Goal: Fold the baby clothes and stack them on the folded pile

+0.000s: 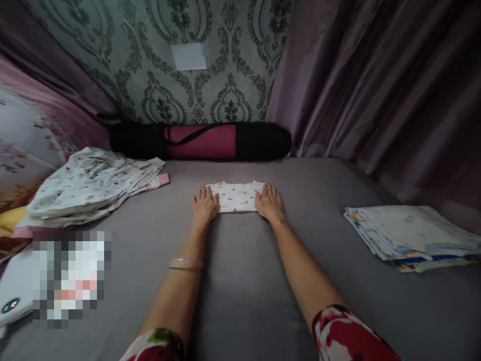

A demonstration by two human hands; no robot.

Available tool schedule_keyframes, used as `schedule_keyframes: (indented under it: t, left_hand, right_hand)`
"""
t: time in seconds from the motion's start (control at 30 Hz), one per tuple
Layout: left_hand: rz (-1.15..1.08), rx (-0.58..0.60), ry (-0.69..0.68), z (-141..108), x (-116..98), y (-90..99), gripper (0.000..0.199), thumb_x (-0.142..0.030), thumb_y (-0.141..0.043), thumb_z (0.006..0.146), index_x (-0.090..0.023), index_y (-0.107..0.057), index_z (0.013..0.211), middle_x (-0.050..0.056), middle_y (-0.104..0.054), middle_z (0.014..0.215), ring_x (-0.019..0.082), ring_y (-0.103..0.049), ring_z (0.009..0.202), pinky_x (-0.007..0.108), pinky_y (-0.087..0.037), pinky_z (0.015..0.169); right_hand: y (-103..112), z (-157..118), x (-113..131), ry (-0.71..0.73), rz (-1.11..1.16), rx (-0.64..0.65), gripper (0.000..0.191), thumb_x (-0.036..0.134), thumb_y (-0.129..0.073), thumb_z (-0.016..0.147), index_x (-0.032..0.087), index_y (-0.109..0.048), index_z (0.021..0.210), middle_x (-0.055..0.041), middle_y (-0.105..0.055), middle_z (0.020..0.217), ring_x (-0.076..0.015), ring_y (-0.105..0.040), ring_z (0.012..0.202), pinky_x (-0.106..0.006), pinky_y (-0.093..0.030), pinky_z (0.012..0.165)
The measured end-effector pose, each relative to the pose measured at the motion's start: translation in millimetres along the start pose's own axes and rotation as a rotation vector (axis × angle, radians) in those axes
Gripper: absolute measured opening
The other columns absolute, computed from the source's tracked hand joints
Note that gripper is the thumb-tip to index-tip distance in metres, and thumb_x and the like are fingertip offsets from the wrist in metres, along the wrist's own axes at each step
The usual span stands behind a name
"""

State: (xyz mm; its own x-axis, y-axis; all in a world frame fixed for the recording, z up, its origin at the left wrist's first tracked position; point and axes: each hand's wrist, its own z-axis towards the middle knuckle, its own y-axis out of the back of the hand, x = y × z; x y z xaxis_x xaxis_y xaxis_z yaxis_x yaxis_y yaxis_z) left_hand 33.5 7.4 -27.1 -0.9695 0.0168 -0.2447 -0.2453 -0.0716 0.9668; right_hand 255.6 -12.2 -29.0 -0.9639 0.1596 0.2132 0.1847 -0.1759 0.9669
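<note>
A small white garment with a scattered print lies folded into a flat rectangle on the grey sheet. On its left end rests my left hand, palm down with the fingers stretched out. My right hand lies flat on the other end in the same way. Both hands press on the cloth from above without gripping it. Its top edge shows two small raised corners. The cloth under my palms is hidden.
At left lies a loose pile of printed white clothes. Folded cloths are stacked at right. A black and pink long bag lies along the patterned wall. A white device sits at lower left beside a blurred-out patch. Purple curtains hang at right.
</note>
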Motion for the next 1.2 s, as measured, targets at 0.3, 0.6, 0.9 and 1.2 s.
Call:
schedule_keyframes:
  t: [0.3,0.6,0.9,1.2]
  left_hand:
    - [-0.321,-0.149,0.088,12.6,6.6,24.1,0.053,-0.038,-0.019,0.099,-0.013,-0.046,0.138,0.015,-0.045,0.149,0.027,-0.038,0.141,0.051,-0.028,0.116]
    - [-0.847,-0.258,0.103,14.3,33.9,42.3,0.035,-0.039,-0.033,0.096,-0.02,-0.055,0.076,0.008,-0.063,0.084,0.023,-0.06,0.091,0.034,-0.048,0.085]
    - [-1.201,-0.177,0.291,26.4,46.0,22.0,0.028,-0.043,-0.05,0.09,-0.019,-0.058,0.078,0.006,-0.062,0.081,0.02,-0.062,0.09,0.029,-0.049,0.075]
    - [-1.212,-0.162,0.297,34.4,47.2,7.5,0.025,-0.04,-0.052,0.087,-0.018,-0.062,0.086,0.011,-0.069,0.093,0.023,-0.065,0.097,0.034,-0.051,0.081]
  right_hand:
    - [19.5,5.4,0.1,0.042,0.0,0.05,0.063,0.036,-0.02,0.1,-0.001,-0.031,0.149,-0.0189,-0.028,0.158,-0.0291,-0.02,0.147,-0.044,-0.013,0.119]
    - [8.2,5.5,-5.1,0.064,-0.045,0.133,0.064,0.038,-0.019,0.1,-0.001,-0.028,0.151,-0.018,-0.024,0.159,-0.0279,-0.017,0.148,-0.039,-0.016,0.119]
    - [12.5,7.2,19.9,0.086,-0.037,0.13,0.063,0.039,-0.017,0.101,0.003,-0.028,0.151,-0.0156,-0.026,0.159,-0.0248,-0.017,0.148,-0.041,-0.01,0.12]
    - [15.9,8.6,35.8,0.055,-0.041,0.184,0.061,0.034,-0.024,0.101,-0.001,-0.028,0.15,-0.0178,-0.026,0.159,-0.0277,-0.019,0.148,-0.042,-0.012,0.12]
